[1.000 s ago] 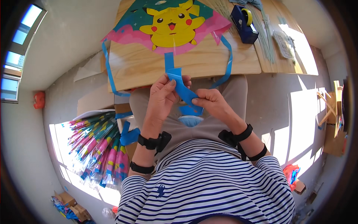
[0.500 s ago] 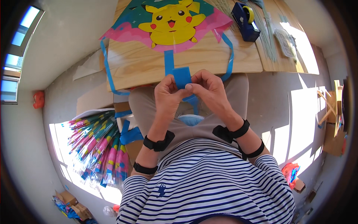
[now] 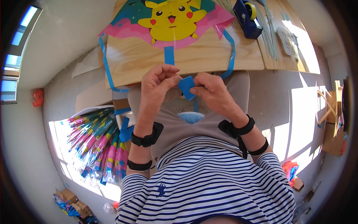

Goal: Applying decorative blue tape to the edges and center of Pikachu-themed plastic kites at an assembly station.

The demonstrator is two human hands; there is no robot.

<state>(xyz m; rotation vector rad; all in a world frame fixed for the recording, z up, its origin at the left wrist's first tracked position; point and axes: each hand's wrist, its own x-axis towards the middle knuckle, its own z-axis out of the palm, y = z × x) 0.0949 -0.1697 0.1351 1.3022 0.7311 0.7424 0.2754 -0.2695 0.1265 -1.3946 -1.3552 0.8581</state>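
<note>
Between thumb and fingers, my right hand (image 3: 213,90) pinches a folded blue ribbon (image 3: 187,88) over my lap. My left hand (image 3: 158,81) is at the ribbon's left edge, its fingers loosely curled and its thumb apart from the forefinger. Whether the thumb tip touches the ribbon is hard to make out. On the table beyond lies a pink and green kite (image 3: 171,22) with a yellow cartoon figure. Blue streamers hang from its two sides, and a short blue strip (image 3: 169,56) comes down from its lower middle.
A wooden table (image 3: 238,59) stands in front of me. On its right are a dark blue tape dispenser (image 3: 247,20), thin pale rods (image 3: 269,33) and a clear plastic box (image 3: 287,43). Many rolled kites in clear wrap (image 3: 99,143) are piled at my left, beside a cardboard box (image 3: 95,99).
My left hand has let go of the blue ribbon and drawn left, its fingers loosening. The ribbon has tilted and sits slightly lower in my right hand.
</note>
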